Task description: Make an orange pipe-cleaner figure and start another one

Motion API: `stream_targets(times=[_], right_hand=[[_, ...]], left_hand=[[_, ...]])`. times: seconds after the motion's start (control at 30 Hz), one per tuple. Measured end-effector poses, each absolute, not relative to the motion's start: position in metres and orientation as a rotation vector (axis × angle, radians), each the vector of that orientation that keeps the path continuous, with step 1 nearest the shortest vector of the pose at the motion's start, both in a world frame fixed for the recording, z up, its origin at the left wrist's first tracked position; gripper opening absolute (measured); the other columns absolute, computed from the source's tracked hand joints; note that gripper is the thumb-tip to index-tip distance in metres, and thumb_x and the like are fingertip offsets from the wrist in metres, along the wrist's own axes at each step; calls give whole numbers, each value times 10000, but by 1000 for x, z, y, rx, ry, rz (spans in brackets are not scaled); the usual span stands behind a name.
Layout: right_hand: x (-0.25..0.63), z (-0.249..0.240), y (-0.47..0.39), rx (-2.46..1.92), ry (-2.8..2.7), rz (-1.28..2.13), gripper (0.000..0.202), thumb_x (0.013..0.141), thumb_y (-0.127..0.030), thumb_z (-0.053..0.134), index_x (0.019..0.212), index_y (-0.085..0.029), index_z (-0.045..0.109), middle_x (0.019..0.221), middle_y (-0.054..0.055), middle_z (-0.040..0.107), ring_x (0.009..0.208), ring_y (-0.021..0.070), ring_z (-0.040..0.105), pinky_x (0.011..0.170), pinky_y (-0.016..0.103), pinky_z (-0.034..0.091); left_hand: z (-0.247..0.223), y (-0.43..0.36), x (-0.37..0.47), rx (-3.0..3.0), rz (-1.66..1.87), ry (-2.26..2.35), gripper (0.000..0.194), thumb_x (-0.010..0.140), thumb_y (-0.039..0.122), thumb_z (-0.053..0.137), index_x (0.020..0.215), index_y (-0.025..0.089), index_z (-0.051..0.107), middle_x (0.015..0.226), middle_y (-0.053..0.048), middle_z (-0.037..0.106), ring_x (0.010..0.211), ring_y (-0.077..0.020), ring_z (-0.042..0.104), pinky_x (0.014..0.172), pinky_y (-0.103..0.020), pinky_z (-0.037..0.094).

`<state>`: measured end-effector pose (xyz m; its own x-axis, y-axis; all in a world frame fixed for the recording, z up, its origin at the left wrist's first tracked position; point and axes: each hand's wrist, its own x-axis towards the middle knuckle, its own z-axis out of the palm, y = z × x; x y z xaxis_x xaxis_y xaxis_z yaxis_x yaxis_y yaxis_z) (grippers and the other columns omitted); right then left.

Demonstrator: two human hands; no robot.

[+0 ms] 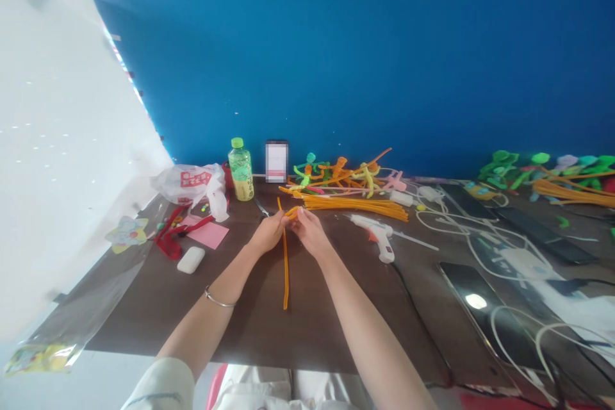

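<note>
My left hand (270,232) and my right hand (309,230) meet over the middle of the table, fingers closed on an orange pipe cleaner (286,275). One end of it hangs down toward me, and a short end points up past my left fingers. Between my fingertips the orange strand looks bent, though the fingers partly hide it. Just behind my right hand lies a bundle of orange pipe cleaners (358,206). Scissors (262,208) rest beyond my left hand, partly covered by it.
A glue gun (379,236) with its cord lies to the right, near a dark phone (485,307) and white cables. Behind stand a green-capped bottle (241,173) and colourful pipe-cleaner figures (339,172). To the left are a plastic bag (185,182), pink paper (210,234) and a white case (191,260).
</note>
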<state>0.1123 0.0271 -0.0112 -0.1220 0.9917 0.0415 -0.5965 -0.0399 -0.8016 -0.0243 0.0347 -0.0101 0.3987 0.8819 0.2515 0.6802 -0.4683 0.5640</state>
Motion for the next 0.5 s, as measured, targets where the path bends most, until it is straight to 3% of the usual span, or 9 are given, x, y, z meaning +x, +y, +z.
stream_targets(times=[0.27, 0.5], right_hand=[[114, -12, 28, -613, -853, 1572, 233, 662, -400, 677, 646, -184, 591, 638, -28, 553, 575, 76, 483, 599, 228, 410], [114, -9, 26, -641, -879, 1572, 229, 654, -386, 679, 643, -183, 574, 674, -19, 562, 608, 87, 502, 615, 236, 411]], left_hand=[[-9, 31, -19, 2183, 878, 1403, 347, 895, 384, 194, 760, 192, 450, 625, -8, 526, 564, -123, 510, 555, -229, 356], [-10, 32, -23, 2281, 736, 1515, 332, 898, 377, 198, 906, 185, 469, 670, -40, 579, 613, -170, 578, 555, -246, 364]])
